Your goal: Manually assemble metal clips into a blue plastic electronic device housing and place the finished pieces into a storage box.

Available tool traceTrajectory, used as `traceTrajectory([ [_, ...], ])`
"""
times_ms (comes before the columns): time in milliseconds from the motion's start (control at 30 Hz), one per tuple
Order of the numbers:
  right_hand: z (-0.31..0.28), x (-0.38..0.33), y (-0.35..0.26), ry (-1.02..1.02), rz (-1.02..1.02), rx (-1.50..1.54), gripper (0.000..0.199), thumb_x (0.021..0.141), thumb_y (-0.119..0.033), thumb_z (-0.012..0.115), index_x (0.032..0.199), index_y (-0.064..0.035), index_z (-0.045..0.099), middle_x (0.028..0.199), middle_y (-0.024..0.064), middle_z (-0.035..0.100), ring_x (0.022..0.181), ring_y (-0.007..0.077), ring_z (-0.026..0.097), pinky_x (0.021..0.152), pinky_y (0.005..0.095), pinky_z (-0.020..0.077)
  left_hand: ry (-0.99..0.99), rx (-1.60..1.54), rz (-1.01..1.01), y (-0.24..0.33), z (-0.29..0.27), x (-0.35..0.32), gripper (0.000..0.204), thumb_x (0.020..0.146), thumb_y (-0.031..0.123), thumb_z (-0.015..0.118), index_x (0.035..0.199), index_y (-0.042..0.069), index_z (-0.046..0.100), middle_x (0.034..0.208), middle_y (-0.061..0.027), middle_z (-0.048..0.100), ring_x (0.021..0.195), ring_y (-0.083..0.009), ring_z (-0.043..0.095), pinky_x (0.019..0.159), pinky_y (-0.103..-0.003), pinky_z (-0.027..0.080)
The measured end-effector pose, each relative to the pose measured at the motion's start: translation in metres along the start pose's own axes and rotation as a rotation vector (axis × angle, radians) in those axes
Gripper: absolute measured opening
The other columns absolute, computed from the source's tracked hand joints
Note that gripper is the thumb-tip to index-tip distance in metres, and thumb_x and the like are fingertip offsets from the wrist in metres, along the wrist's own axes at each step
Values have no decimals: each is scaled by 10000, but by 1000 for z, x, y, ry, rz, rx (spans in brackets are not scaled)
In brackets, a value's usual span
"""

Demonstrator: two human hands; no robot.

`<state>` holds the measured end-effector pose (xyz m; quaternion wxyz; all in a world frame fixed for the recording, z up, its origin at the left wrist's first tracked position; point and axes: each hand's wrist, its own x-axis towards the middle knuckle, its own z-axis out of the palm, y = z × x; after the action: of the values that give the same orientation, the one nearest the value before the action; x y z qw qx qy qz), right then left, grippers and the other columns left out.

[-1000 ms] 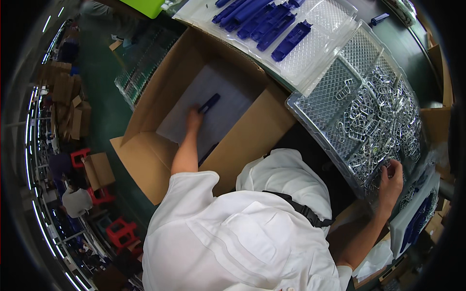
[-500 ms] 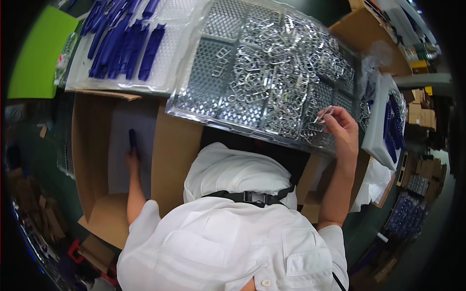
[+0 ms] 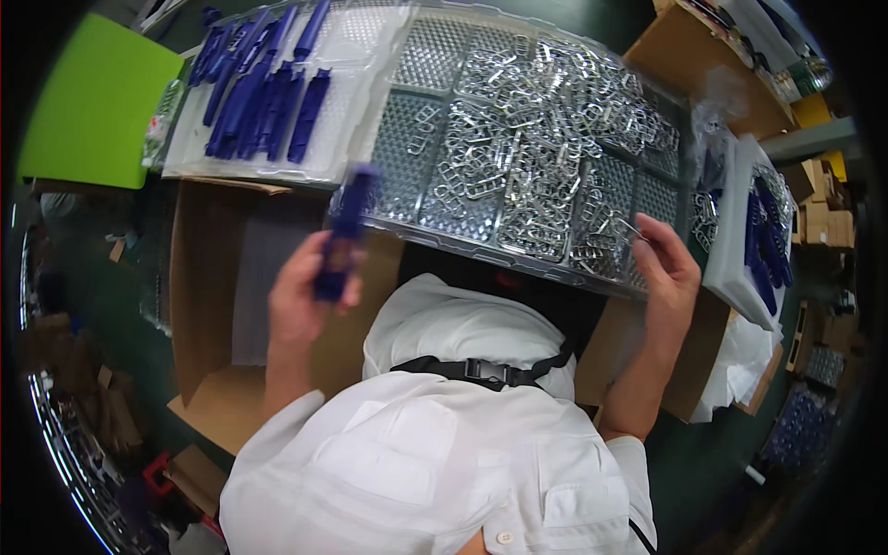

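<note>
My left hand (image 3: 298,294) is closed around a long dark blue plastic part (image 3: 350,208), held above the near left edge of the clear tray and blurred by motion. At the tray's near right corner, my right hand (image 3: 668,264) pinches a small bent metal wire clip (image 3: 630,228) between thumb and fingertips. Many shiny metal clips (image 3: 555,120) lie heaped across the compartments of the clear plastic tray (image 3: 400,171). More dark blue plastic parts (image 3: 268,111) rest in rows on the white textured tray (image 3: 356,51) to the left.
Below the white tray stands a cardboard box (image 3: 199,287) with a pale liner. A green panel (image 3: 97,102) and a plastic bottle (image 3: 162,120) are at far left. On the right, a white container (image 3: 737,231) holds blue parts and clips, beside a cardboard box (image 3: 708,60).
My left hand has risen from inside the cardboard box to the tray's edge, bringing the blue plastic part up. My right hand stays near the tray's corner with a clip. The view has shifted slightly.
</note>
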<state>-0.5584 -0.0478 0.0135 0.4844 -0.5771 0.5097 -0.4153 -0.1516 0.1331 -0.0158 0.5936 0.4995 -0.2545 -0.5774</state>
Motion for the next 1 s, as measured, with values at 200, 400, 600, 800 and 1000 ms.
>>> traceTrajectory([
  [200, -17, -30, -19, -67, -260, 220, 241, 865, 133, 716, 1089, 48, 740, 1206, 127, 687, 1060, 155, 650, 929, 267, 497, -444, 361, -166, 20, 99, 59, 354, 1111, 209, 547, 1381, 26, 684, 1029, -75, 771, 837, -103, 693, 601, -233, 534],
  [400, 2, -47, -25, -361, -261, -109, 200, 863, 99, 741, 1046, 19, 746, 1353, 212, 676, 1099, 242, 699, 894, 292, 537, -623, 431, -117, -2, 139, 88, 250, 1066, 159, 641, 1237, 25, 765, 1044, -68, 780, 829, -78, 698, 615, -216, 555],
  [600, 7, -63, 5, -375, -8, -32, 190, 907, 105, 711, 1077, 27, 743, 1270, 158, 696, 982, 149, 685, 797, 247, 544, -601, 150, -241, 2, 149, 110, 353, 1032, 240, 678, 1283, -7, 708, 1162, -90, 749, 876, -138, 745, 630, -232, 577],
  [800, 31, -71, 13, -199, 99, 255, 154, 925, 130, 696, 1069, 82, 725, 1284, 126, 641, 1087, 148, 641, 932, 275, 521, -613, -82, -143, -61, 168, 89, 534, 1068, 255, 648, 1532, 28, 510, 1423, -110, 652, 1257, -205, 653, 1052, -365, 530],
  [1000, 30, -64, 10, -204, -34, 205, 166, 932, 117, 699, 1082, 59, 743, 1250, 114, 631, 1023, 137, 655, 881, 246, 542, -464, -188, -103, -67, 188, 88, 566, 1135, 396, 483, 1580, 48, 445, 1334, -130, 675, 1230, -242, 670, 1061, -378, 531],
])
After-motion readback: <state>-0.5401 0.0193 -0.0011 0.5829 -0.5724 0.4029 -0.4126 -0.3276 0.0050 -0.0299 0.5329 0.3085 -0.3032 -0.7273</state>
